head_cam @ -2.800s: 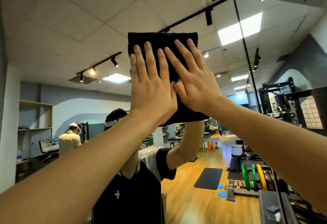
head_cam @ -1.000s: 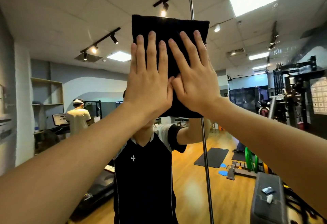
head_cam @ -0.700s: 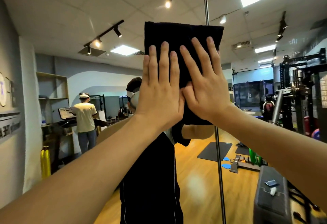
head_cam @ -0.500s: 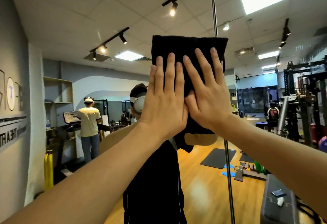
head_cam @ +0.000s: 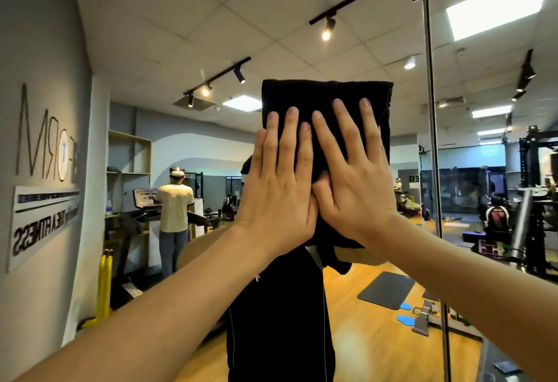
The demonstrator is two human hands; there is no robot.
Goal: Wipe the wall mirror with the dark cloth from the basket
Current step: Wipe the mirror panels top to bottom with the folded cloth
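Head view: both hands, left (head_cam: 279,188) and right (head_cam: 353,182), press flat with straight fingers on the dark cloth (head_cam: 326,101) against the wall mirror (head_cam: 483,230). Since a moment ago the cloth has slid down and left of the mirror seam (head_cam: 430,140), so wiping continues.

Black cloth (head_cam: 326,96); orange-brown floor (head_cam: 362,336); yellow bands (head_cam: 104,285).

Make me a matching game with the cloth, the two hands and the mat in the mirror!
Things:
1. dark cloth
2. left hand
3. right hand
4. mat

Places:
A. flat on the cloth, nearer the mirror seam
B. reflected, lying on the wooden floor
C. pressed against the mirror under both hands
D. flat on the cloth's left part

Pairs: 1-C, 2-D, 3-A, 4-B
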